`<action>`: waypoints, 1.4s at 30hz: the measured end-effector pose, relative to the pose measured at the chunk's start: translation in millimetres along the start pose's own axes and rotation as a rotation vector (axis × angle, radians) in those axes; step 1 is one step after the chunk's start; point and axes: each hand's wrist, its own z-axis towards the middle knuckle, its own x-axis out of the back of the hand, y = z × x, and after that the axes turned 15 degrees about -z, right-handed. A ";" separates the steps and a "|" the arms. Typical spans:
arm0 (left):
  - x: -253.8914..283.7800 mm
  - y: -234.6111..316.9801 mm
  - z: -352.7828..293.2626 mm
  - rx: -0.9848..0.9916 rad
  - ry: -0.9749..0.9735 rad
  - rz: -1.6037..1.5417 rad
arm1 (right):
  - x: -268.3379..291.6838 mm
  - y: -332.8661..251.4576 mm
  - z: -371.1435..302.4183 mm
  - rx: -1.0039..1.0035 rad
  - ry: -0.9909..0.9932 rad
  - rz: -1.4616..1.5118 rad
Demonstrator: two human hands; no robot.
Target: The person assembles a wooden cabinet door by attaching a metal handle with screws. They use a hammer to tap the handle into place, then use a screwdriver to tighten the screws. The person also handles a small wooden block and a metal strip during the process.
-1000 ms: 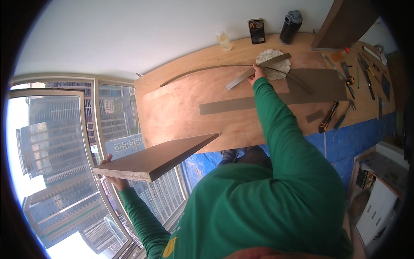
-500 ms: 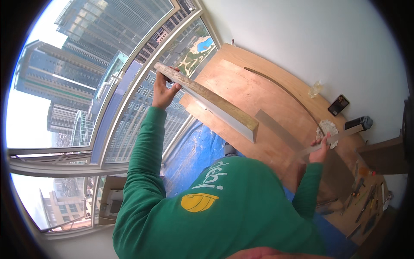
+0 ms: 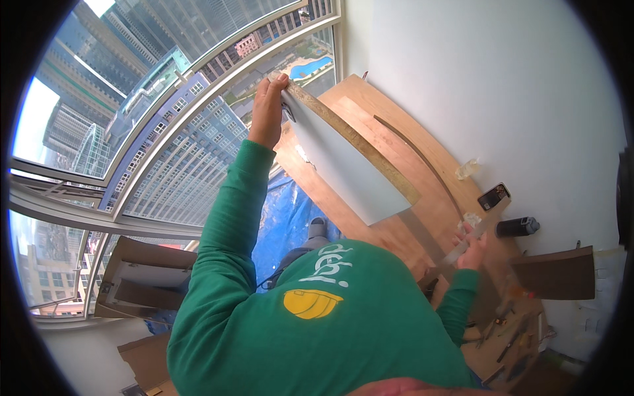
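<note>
My left hand [image 3: 268,113] is closed round the far end of a white board [image 3: 343,162] with a raw, brown chipboard edge. The board slants down to the right, held above a wooden work surface [image 3: 422,228], its white face showing toward me. My right hand [image 3: 471,251] is over the right part of that surface. Between its fingers is a long, thin, pale strip [image 3: 456,253], slanting up to the right; blur hides its exact ends. Crumpled pale paper [image 3: 471,218] lies just beyond this hand.
A dark curved strip [image 3: 422,156] lies along the surface. Near the wall are a phone [image 3: 494,197], a dark bottle [image 3: 517,228] and crumpled wrapping [image 3: 467,169]. Several tools [image 3: 512,340] lie at lower right. Blue sheeting [image 3: 282,214] covers the floor; a cardboard box [image 3: 142,277] stands left, by the windows.
The board has tipped, so more of its white face shows. My left hand has turned, fingers now over the board's end. The view has shifted; my right hand still holds the strip.
</note>
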 end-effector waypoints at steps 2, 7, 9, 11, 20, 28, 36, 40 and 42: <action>-2.6 4.0 0.5 0.037 0.032 -0.019 | -9.9 4.5 -1.9 0.000 -0.061 -0.012; -15.8 16.8 -7.4 -0.044 0.065 -0.022 | -35.1 11.5 -12.1 -0.021 -0.120 0.014; -14.8 15.3 -7.0 -0.030 0.053 -0.019 | -42.3 12.1 -18.7 -0.008 -0.125 0.011; -11.0 17.3 -2.1 0.004 0.026 -0.050 | -46.7 10.0 -21.6 0.016 -0.143 0.019; 1.0 13.2 7.3 0.040 -0.115 -0.119 | -54.3 -27.0 -37.9 0.128 -0.174 0.061; 8.7 0.2 14.4 -0.019 -0.245 -0.275 | -65.3 -103.5 -61.4 0.358 -0.287 -0.028; -2.7 -8.5 11.6 -0.073 -0.223 -0.225 | -78.6 -191.7 -89.3 0.640 -0.335 -0.328; -4.8 -11.4 11.1 -0.106 -0.190 -0.184 | -85.6 -209.7 -96.8 0.682 -0.403 -0.346; -6.0 -12.7 12.1 -0.117 -0.211 -0.160 | -88.0 -214.7 -97.5 0.694 -0.421 -0.349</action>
